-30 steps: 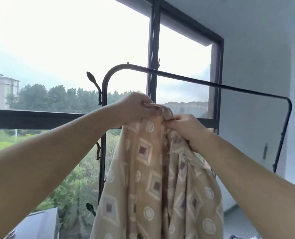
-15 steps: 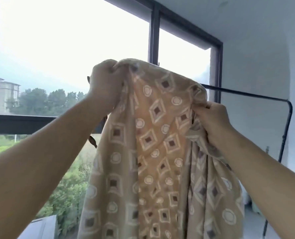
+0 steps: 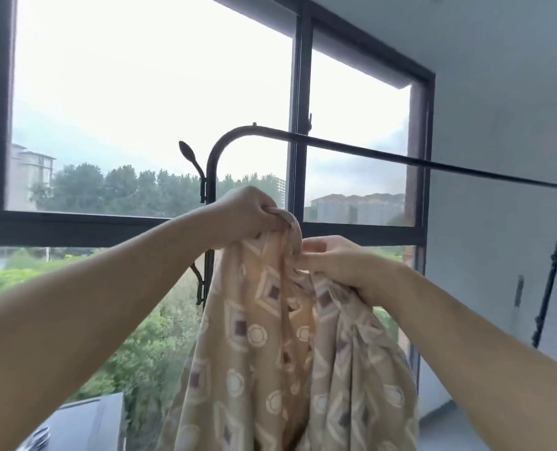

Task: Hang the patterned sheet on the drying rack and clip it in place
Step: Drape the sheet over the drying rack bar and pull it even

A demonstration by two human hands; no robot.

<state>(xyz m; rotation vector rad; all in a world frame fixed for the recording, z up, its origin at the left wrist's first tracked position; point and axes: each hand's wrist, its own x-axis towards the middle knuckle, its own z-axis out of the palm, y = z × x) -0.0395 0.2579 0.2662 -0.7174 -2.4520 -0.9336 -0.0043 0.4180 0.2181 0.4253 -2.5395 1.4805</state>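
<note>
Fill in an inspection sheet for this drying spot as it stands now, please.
Surface: nothing seen.
Job's things: beige diamond-patterned fabric sheet hangs bunched from both hands, below the top bar of the black metal drying rack, not on it; clips: nothing seen.
Clutter: grey object at lower left, unclear.
Grippers: left hand grips the sheet's top; right hand pinches a fold just beside it.
Cables: nothing seen.
Surroundings: dark-framed window, pale wall, trees outside.

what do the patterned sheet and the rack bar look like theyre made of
Patterned sheet: thin woven fabric, perhaps cotton, matt; it hangs in soft folds and light glows through it.
Rack bar: likely metal tube, dark matt coating; thin, smoothly bent at the corners.
</note>
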